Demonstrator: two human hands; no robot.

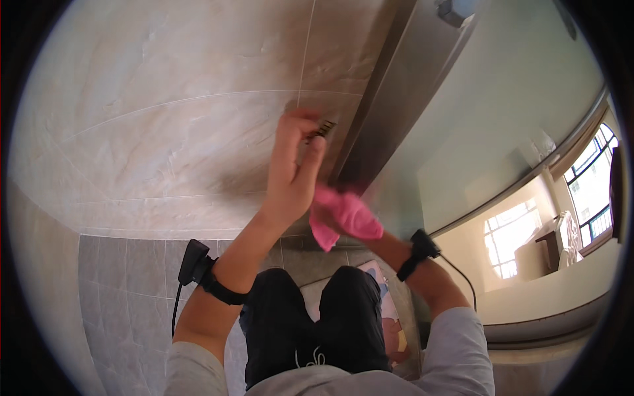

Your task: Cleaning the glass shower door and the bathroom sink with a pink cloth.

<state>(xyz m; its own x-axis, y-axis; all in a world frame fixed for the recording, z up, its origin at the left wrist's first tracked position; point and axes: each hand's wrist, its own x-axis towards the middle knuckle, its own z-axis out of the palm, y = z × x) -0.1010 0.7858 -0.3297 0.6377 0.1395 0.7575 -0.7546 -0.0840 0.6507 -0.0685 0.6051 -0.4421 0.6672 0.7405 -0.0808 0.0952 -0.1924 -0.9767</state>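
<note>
My left hand [294, 158] is raised close to the beige tiled wall, its fingers bent and its thumb drawn in toward them. At the fingertips shows a small dark, striped piece [322, 129], pinched between thumb and fingers as far as the blur lets me see; its kind is unclear. Lower and to the right, a pink cloth [353, 216] is bunched in my right hand [328, 216], and its folds hide most of the fingers. A corner of the cloth hangs down below. The cloth is beside my left wrist, near the foot of a metal door frame.
A grey metal frame [403, 86] runs up beside a frosted glass panel [502, 112] on the right. Below are grey floor tiles [125, 284] and a patterned mat [394, 317] by my legs. A window [591, 185] and a chair [566, 237] show at far right.
</note>
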